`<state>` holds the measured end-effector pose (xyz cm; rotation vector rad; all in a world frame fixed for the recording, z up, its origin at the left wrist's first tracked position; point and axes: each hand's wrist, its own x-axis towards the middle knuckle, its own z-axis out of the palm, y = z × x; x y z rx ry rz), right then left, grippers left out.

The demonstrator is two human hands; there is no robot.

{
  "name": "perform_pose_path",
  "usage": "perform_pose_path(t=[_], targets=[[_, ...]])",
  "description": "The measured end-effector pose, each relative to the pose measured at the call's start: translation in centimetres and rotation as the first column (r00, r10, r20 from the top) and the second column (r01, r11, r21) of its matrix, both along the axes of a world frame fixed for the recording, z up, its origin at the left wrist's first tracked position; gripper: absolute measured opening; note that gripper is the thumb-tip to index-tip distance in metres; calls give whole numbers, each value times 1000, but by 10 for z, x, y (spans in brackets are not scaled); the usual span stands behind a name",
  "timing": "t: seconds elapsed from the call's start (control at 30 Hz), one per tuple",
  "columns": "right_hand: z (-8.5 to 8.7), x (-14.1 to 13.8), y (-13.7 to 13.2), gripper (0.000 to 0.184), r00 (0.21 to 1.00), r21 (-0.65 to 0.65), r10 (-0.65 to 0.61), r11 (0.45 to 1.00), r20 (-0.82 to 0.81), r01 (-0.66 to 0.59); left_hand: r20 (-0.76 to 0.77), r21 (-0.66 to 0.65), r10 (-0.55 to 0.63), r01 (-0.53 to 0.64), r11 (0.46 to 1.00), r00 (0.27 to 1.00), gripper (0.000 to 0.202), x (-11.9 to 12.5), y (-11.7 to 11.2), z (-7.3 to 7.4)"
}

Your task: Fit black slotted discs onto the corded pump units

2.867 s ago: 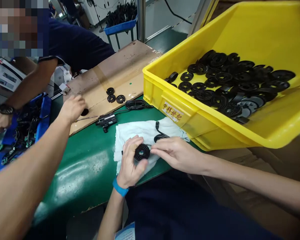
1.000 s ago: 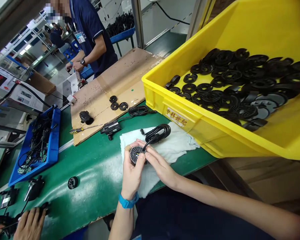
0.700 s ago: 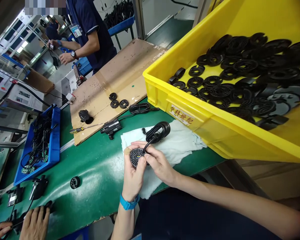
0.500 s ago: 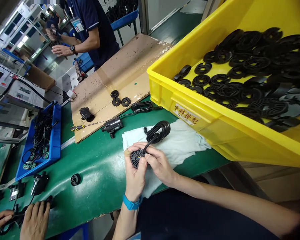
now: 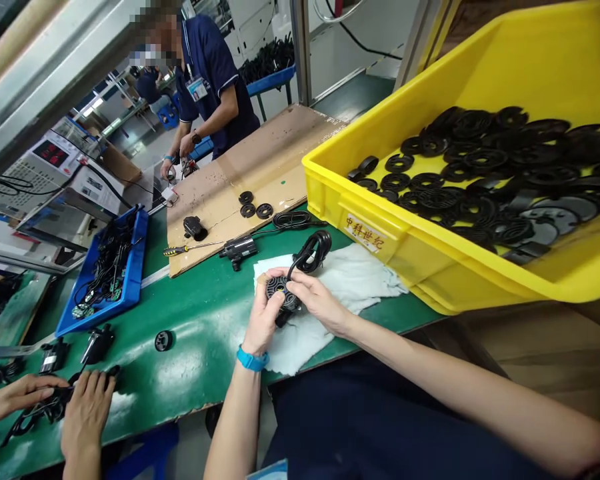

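Both my hands hold a small round black pump part (image 5: 280,291) just above a white cloth (image 5: 353,280) on the green belt. My left hand (image 5: 263,319), with a blue wristband, grips it from below and the left. My right hand (image 5: 317,300) pinches it from the right, fingers closed on its edge. A coiled black cable (image 5: 313,250) runs from the part and rests on the cloth behind my hands.
A yellow bin (image 5: 380,220) of several black ring parts stands at the right. A cardboard sheet (image 5: 260,167) holds three black rings (image 5: 254,205), a screwdriver (image 5: 185,249) and a pump (image 5: 237,250). Blue tray (image 5: 130,280) at left. Another person's hands (image 5: 75,413) work at bottom left; a co-worker (image 5: 210,87) stands behind.
The view has shifted, so my hands and the part sit a little higher and to the right in the picture. I keep hold of the part. The hands at bottom left have come further into view.
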<state>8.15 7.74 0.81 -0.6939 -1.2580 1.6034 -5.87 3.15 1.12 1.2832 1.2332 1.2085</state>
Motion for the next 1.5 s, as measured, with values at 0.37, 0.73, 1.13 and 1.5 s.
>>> perform_pose_path(t=[0.37,0.73,1.13,1.5], targets=[[15,38,6,69,948,-242,294,935,124,-258,-251,-8,-27,26,1000,968,48,-12,-16,24],[42,38,-10,65,905,-417,291,897,310,-146,206,-659,-93,208,723,974,75,-16,-9,58],[65,-9,-31,67,903,-282,87,959,421,40,20,-485,49,-33,874,999,33,-139,-35,195],[179,-32,-1,35,953,-265,38,963,301,46,-265,-251,91,-161,954,960,22,-328,-106,259]])
